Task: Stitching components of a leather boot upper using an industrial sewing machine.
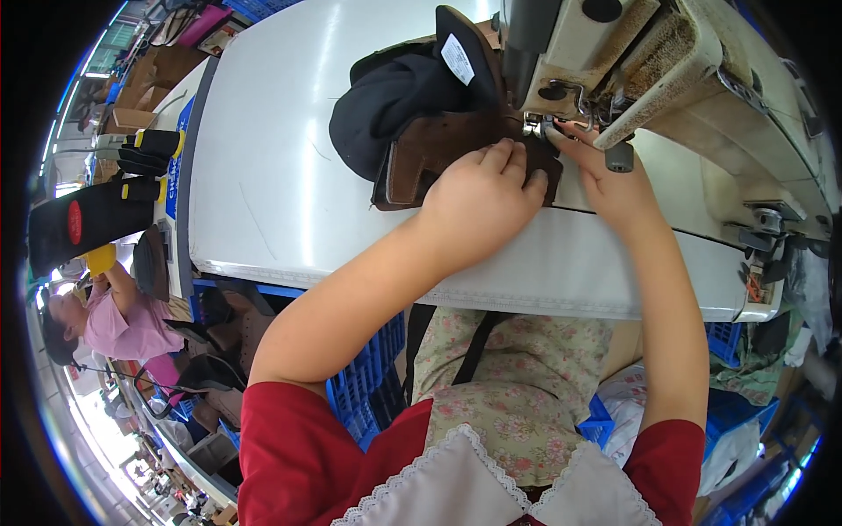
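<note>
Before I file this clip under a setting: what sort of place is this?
Probably a shoe or garment workshop: a sewing machine on a white table, both hands pressing a brown and black piece at the needle, another person working nearby.

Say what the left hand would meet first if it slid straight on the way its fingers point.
Probably the presser foot of the sewing machine. The left hand lies flat on the brown piece, fingers aimed there; depth is hard to judge.

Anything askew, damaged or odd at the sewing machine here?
Nothing stands out. Both hands, left and right, press the brown and black boot piece flat on the white table at the sewing machine.
</note>
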A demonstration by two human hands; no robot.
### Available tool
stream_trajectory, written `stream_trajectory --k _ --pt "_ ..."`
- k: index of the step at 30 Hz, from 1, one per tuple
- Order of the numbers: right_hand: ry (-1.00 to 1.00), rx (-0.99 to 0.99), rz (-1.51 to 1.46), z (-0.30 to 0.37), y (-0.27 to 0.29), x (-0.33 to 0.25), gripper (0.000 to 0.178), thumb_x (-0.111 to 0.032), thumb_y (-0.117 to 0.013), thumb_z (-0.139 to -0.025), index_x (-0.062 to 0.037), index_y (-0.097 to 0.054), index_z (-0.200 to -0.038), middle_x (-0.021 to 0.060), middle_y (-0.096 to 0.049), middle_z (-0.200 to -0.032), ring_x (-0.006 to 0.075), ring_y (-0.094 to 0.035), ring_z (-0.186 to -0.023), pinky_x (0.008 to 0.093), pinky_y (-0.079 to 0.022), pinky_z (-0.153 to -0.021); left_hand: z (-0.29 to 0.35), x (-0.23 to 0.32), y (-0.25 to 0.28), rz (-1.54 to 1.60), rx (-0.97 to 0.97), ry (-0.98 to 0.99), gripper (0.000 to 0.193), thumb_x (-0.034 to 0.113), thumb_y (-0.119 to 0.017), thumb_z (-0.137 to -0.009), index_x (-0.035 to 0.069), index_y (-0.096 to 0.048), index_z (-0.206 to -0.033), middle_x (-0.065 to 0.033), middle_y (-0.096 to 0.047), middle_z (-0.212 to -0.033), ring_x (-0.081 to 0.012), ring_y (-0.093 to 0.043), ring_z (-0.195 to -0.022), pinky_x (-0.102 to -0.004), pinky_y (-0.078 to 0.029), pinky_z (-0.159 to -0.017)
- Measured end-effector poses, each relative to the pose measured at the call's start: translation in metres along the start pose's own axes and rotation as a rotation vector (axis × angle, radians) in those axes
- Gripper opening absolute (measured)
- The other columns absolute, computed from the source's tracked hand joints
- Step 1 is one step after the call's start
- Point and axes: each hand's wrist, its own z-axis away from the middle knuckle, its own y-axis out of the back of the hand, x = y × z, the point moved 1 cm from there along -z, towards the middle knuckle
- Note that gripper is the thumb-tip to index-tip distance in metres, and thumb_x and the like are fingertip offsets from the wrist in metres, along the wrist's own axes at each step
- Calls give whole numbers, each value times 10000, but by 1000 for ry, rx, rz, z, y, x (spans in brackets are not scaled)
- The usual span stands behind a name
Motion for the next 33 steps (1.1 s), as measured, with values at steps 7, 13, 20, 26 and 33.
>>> stream_trajectory --k 7,13,20,26,33 --pt "5 10 80 2 -1 -2 333 2 -608 -852 -94 -691 -1160 143 -651 -1125 364 -611 -1051 441 -506 -891 0 -10 2 14 -46 -19 354 176 -617 -774 111 -695 -1114 -185 -679 -1185 -318 -651 -1120 -400 -566 -878" --pt "-26 43 69 1 -5 -6 320 -5 -611 -845 -98 -706 -1135 136 -655 -1113 366 -612 -1039 447 -507 -881 1 -21 4 88 -82 6 362 166 -615 -795 125 -700 -1144 -160 -669 -1226 -306 -630 -1163 -408 -543 -924" --pt "48 32 201 2 -6 -11 322 16 -580 -812 -76 -725 -1084 147 -678 -1090 376 -618 -1019 470 -508 -878 2 -22 1 139 -88 26 356 150 -617 -800 131 -706 -1144 -160 -664 -1244 -307 -613 -1189 -412 -534 -942" --pt "4 7 270 1 -5 -19 320 0 -588 -815 -82 -724 -1093 155 -683 -1047 373 -622 -1015 468 -516 -857 0 -32 -1 195 -88 28 411 91 -656 -741 129 -706 -1147 -155 -654 -1269 -307 -597 -1210 -419 -533 -938" --pt "-275 -259 15 -12 12 -9 398 22 -514 -911 -149 -706 -1215 129 -670 -1260 320 -588 -1260 385 -474 -1038 1 -47 -3 243 -121 10 505 0 -693 -661 137 -715 -1147 -108 -656 -1279 -289 -584 -1227 -405 -530 -942"
